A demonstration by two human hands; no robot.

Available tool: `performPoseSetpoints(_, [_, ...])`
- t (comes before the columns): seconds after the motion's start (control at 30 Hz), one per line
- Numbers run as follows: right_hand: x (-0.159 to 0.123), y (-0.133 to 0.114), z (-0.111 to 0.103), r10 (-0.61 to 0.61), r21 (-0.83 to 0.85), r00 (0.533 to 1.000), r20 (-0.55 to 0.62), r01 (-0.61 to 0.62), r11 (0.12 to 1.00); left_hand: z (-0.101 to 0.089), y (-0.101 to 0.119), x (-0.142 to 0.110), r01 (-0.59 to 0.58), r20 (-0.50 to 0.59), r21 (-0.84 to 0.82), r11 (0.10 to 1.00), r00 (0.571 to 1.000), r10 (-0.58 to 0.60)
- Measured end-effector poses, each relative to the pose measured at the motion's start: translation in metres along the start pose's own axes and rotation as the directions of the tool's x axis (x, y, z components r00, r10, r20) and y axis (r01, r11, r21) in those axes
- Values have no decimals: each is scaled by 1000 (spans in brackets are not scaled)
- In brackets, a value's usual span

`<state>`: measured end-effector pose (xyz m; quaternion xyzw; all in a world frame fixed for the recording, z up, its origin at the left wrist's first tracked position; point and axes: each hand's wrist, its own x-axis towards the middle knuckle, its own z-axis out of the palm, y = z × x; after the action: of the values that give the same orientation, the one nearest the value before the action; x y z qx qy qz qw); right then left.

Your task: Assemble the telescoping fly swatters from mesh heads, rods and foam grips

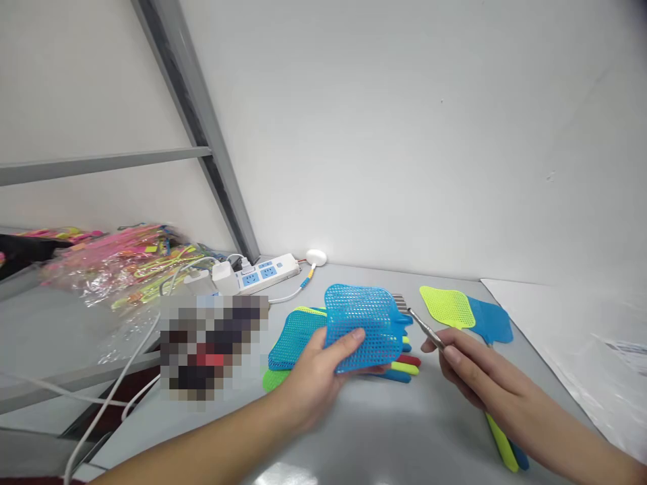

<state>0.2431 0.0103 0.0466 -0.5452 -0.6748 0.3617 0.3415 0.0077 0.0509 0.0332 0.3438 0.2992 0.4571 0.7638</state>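
Observation:
My left hand [323, 374] grips a blue mesh fly swatter head [361, 323], thumb on top and the other fingers behind it. In my right hand [475, 370], the fingers close on a slim metal rod [427, 328]. Metal prongs [399, 303] show beside the blue head, close to the rod's tip; whether they join is hard to make out. Beneath my left hand lies a stack of fly swatters [298, 333] with red, yellow-green and blue handles [407, 369]. Beyond my right hand rest a yellow-green fly swatter [447, 306] and another blue one [489, 318].
A white power strip [267, 273] with plugs and cables stands at the back left, near a white rounded device [316, 257]. Clear bags of colourful items [126, 263] lie farther left, behind a metal frame [202, 121]. White plastic sheeting [571, 337] covers the right side. One patch is pixelated.

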Motion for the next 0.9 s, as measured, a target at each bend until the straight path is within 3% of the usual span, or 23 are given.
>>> performPoseSetpoints(0.07, [3, 6, -7, -203, -274, 978, -55, 181, 945, -4, 10, 4, -46, 37, 47, 998, 998, 44])
performPoseSetpoints(0.13, [5, 16, -10, -383, -470, 920, -86, 302, 829, -9, 16, 6, -82, 121, 123, 989, 990, 67])
performPoseSetpoints(0.27, [7, 37, -10, -590, -685, 798, -121, 363, 632, -17, 21, 10, -132, 197, 264, 956, 977, 80])
performPoseSetpoints(0.53, [5, 42, -21, -664, -797, 743, -86, 349, 494, -23, 30, 13, -144, 208, 409, 901, 976, 61])
performPoseSetpoints(0.73, [4, 46, -20, -709, -794, 701, -82, 385, 472, -23, 26, 13, -95, 206, 459, 884, 979, -2])
performPoseSetpoints(0.9, [6, 50, -20, -714, -808, 697, -67, 382, 449, -26, 22, 15, -103, 208, 481, 870, 978, 0])
